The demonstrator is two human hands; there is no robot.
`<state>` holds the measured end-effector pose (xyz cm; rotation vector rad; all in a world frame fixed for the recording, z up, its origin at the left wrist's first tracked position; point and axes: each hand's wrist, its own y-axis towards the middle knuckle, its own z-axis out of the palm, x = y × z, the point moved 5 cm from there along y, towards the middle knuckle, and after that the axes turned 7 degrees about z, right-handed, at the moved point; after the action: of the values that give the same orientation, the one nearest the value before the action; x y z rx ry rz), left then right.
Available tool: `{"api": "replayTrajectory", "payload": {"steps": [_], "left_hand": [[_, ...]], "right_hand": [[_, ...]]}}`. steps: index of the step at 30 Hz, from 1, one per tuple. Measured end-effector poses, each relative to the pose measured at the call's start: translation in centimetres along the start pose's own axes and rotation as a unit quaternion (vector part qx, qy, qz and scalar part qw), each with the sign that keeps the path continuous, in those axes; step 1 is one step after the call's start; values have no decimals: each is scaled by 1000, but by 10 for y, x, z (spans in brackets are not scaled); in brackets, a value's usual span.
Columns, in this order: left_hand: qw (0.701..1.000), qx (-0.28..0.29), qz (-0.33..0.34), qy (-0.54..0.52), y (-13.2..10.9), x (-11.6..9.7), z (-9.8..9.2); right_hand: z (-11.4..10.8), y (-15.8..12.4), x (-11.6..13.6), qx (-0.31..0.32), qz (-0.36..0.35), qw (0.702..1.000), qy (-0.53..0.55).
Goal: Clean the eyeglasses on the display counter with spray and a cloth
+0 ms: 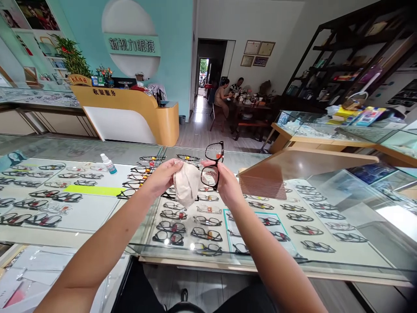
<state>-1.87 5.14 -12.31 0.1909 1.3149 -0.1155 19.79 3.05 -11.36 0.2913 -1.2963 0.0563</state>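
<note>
My left hand (165,174) pinches a cream-coloured cloth (186,184), which hangs down from the fingers above the glass counter. Close beside it, my right hand (227,184) grips a pair of dark-framed eyeglasses (214,167) at the middle of the frame. The glasses are turned on end, one lens above the other, and a small red mark shows on the upper lens. A narrow gap separates cloth and glasses. On the counter to the left stands a white spray bottle (108,164) with blue liquid.
Rows of eyeglasses (206,234) lie in the glass display counter (146,250) below my hands. A slanted brown board (302,161) stands at the right. Farther back are a reception desk (167,126) and two people seated at a table (250,104).
</note>
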Motion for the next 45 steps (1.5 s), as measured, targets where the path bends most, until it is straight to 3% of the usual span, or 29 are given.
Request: {"api": "replayTrajectory", "payload": {"steps": [11,17,23,30,39,45], "left_hand": [[1000,13,-16,-10,-5,10,12],[998,60,-4,-21,-9,7,21],[999,48,21,-13,-10,2,21],[998,54,43,1,-14,3,27],[996,36,76,22,-12,7,27],[998,28,60,-18,-12,10,29]], "right_hand": [[11,-1,-18,66,10,998,-21],[8,1,-27,39,3,995,-87],[6,1,-24,-17,-19,988,-150],[8,-2,-22,-27,-33,984,-171],[12,-2,-31,0,-4,996,-90],[17,-2,-35,24,8,1000,-15]]}}
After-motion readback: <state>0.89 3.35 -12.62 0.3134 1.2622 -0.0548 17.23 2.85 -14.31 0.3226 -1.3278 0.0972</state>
